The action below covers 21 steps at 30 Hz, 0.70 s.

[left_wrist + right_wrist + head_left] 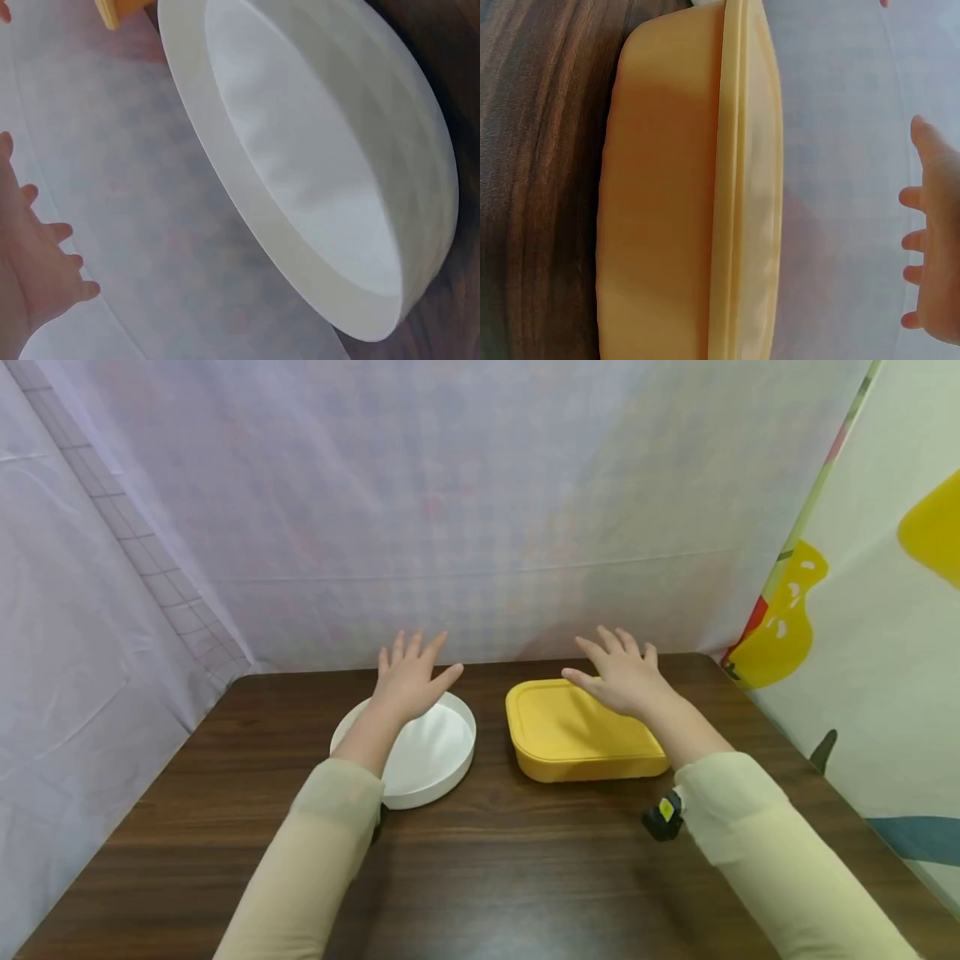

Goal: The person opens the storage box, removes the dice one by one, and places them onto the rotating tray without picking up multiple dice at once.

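A round white shallow dish (pixel 431 752) with a raised rim sits on the left half of the table. Above its far side hovers my left hand (pixel 408 683), fingers spread and holding nothing. The left wrist view shows the inside of the dish (pixel 300 150) with soft shadows across it. To the right lies a yellow rectangular box (pixel 577 735) with its lid on. My right hand (pixel 624 677) is held over the box's far right part, fingers spread, nothing in it. In the right wrist view, the box's side (pixel 660 187) and lid edge stand apart from the hand (pixel 941 247).
The dark wood-grain table (pixel 480 860) carries both containers. A pale checked cloth (pixel 465 510) hangs behind its far edge. White sheeting (pixel 90 652) hangs at the left, and a printed curtain (pixel 885 693) at the right. A small black wrist camera (pixel 663 817) shows beneath the right cuff.
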Tool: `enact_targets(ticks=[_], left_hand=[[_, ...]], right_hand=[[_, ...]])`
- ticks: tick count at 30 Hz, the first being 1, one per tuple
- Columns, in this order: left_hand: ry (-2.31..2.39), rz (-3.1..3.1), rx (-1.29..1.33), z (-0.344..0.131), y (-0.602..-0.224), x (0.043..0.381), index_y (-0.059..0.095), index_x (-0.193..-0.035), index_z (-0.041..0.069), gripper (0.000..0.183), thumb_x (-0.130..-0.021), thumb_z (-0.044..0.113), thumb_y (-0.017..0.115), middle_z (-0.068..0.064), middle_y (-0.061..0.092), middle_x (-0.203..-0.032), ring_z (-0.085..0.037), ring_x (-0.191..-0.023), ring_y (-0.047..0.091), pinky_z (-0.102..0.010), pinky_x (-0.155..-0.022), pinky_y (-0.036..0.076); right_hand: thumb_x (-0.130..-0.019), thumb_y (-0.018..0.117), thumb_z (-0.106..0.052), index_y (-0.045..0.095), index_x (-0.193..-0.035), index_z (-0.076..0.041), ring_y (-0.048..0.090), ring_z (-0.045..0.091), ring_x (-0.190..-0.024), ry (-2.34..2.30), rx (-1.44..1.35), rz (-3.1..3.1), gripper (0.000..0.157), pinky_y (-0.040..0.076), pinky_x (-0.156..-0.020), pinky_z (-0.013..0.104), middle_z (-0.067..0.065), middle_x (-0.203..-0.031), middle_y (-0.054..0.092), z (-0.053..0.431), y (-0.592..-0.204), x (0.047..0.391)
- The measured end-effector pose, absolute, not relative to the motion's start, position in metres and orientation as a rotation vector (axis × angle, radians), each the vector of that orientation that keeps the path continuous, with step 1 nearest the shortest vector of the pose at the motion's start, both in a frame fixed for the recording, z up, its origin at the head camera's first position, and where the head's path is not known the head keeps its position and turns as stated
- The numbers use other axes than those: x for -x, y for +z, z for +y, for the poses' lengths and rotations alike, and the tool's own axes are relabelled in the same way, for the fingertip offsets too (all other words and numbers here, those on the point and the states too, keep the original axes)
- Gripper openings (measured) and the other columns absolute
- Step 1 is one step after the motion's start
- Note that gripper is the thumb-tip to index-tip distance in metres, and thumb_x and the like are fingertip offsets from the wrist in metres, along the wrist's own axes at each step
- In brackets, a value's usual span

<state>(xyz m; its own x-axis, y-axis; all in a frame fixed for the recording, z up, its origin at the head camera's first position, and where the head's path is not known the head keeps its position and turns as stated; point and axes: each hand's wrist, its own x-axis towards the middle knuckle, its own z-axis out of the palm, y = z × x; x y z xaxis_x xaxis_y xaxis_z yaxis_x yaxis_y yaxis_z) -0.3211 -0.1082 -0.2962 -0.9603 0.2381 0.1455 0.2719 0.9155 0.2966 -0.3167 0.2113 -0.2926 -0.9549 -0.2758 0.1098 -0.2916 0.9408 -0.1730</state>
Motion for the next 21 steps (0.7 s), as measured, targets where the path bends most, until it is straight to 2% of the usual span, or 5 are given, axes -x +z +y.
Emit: enact_targets(ticks=[8,15,21], left_hand=[[-0.602,-2.907,0.457,-0.098,-0.297,0.308,0.012,-0.155,0.028,0.072,-0.094,0.064,0.029,-0.011,0.003,-0.159,-0.031,-0.142,-0.011,-0.054,-0.111,-0.005],[-0.740,-2.819,0.494,-0.089,-0.304,0.299,0.016,-0.155,0.025,0.069,-0.097,0.057,0.036,-0.009,0.007,-0.159,-0.030,-0.143,-0.007,-0.053,-0.111,-0.004],[-0.858,-2.731,0.527,-0.084,-0.316,0.293,0.018,-0.154,0.024,0.070,-0.096,0.060,0.034,-0.008,0.011,-0.159,-0.030,-0.144,-0.001,-0.054,-0.111,0.000]], right_hand=[[-0.092,0.032,-0.067,0.029,-0.151,-0.013,0.006,0.045,-0.139,0.339,-0.486,-2.946,0.080,0.004,-0.101,0.070,0.022,-0.156,0.011,0.221,-0.295,0.301],[-0.092,0.036,-0.065,0.033,-0.150,-0.013,0.009,0.045,-0.139,0.400,-0.516,-2.886,0.078,0.006,-0.102,0.069,0.021,-0.156,0.013,0.229,-0.304,0.287],[-0.094,0.043,-0.059,0.038,-0.147,-0.010,0.015,0.044,-0.137,0.450,-0.510,-2.817,0.072,0.008,-0.103,0.067,0.021,-0.154,0.019,0.236,-0.311,0.280]])
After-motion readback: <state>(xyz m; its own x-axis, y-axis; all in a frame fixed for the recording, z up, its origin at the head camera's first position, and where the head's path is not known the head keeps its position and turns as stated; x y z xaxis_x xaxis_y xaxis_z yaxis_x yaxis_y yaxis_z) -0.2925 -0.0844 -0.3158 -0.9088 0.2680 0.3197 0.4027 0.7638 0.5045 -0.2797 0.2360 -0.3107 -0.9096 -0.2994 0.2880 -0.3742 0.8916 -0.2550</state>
